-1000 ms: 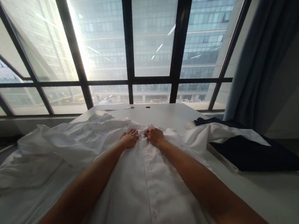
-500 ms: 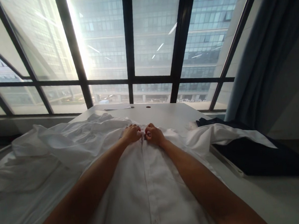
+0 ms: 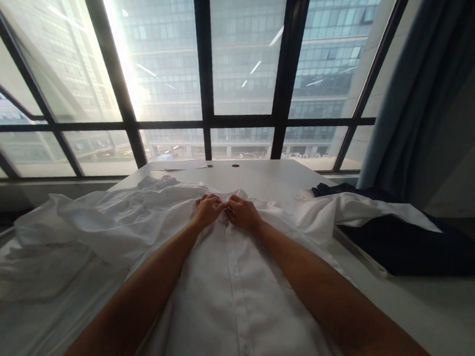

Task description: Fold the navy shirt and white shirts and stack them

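Note:
A white button-up shirt lies front up on the table, its button strip running toward me down the middle. At its far end, near the collar, my left hand pinches the cloth with bent fingers. My right hand grips the shirt's other side right beside it, and the fingertips of both hands meet over the strip. Whether a button is between the fingers is too small to tell. One shirt sleeve stretches off to the right over a dark folded cloth.
More crumpled white fabric spreads over the left side. The dark cloth lies on the right of the white table. Large windows stand behind the table, with a blue-grey curtain at the right.
My right hand has shifted slightly left, so the fingertips of both hands now meet. The view has tilted down a little; the shirt lies much as before.

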Action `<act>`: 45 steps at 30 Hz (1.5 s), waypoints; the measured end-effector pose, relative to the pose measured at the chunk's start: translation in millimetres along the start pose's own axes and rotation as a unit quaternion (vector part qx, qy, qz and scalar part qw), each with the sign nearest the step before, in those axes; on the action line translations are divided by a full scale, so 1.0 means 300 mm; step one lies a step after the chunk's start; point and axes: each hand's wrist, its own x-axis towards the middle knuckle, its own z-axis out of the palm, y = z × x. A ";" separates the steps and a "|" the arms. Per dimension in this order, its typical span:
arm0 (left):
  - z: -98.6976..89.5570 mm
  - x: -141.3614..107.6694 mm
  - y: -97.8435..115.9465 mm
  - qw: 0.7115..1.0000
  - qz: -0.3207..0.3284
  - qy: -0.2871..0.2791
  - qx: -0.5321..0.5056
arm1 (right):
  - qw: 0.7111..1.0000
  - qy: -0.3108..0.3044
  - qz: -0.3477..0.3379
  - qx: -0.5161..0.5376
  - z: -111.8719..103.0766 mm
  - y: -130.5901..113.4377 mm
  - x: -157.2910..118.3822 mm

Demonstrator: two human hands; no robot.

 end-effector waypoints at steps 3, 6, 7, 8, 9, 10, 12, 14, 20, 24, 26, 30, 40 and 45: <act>0.001 0.005 -0.018 0.999 -0.008 -0.018 -0.048 | 1.000 -0.008 0.011 -0.014 0.004 -0.002 0.001; 0.008 0.009 -0.037 0.995 -0.014 -0.043 -0.093 | 0.999 0.000 0.045 -0.015 0.016 0.000 0.002; 0.011 0.009 -0.043 0.994 -0.013 -0.049 -0.101 | 0.999 0.004 0.052 -0.013 0.020 0.001 0.002; 0.015 0.010 -0.049 0.993 -0.011 -0.054 -0.105 | 0.998 0.007 0.055 -0.010 0.023 0.003 0.001; 0.019 0.011 -0.054 0.993 -0.008 -0.057 -0.106 | 0.999 0.009 0.053 -0.007 0.026 0.006 0.001; 0.022 0.011 -0.058 0.993 -0.004 -0.059 -0.105 | 0.999 0.008 0.052 -0.004 0.029 0.009 0.000; 0.027 0.010 -0.063 0.993 0.007 -0.062 -0.099 | 0.999 0.005 0.051 0.001 0.032 0.018 -0.001; 0.031 0.007 -0.063 0.995 0.020 -0.058 -0.082 | 0.998 0.005 0.056 0.007 0.036 0.027 -0.002; 0.043 -0.010 -0.046 1.000 0.016 -0.021 -0.017 | 0.996 0.018 0.078 0.045 0.056 0.039 0.003; 0.045 -0.015 -0.037 1.000 0.024 -0.017 -0.001 | 0.993 0.033 0.093 0.071 0.063 0.038 0.003; 0.044 -0.015 -0.036 0.999 0.026 -0.018 -0.002 | 0.992 0.039 0.092 0.083 0.065 0.042 0.004; 0.042 -0.016 -0.033 0.999 0.037 -0.025 -0.010 | 0.989 0.036 0.085 0.112 0.082 0.067 0.012; 0.032 -0.029 -0.018 0.997 0.064 -0.026 0.026 | 0.982 0.033 0.059 0.177 0.132 0.121 0.036; 0.025 -0.030 -0.011 0.997 0.054 -0.035 0.038 | 0.978 0.041 0.076 0.188 0.132 0.118 0.032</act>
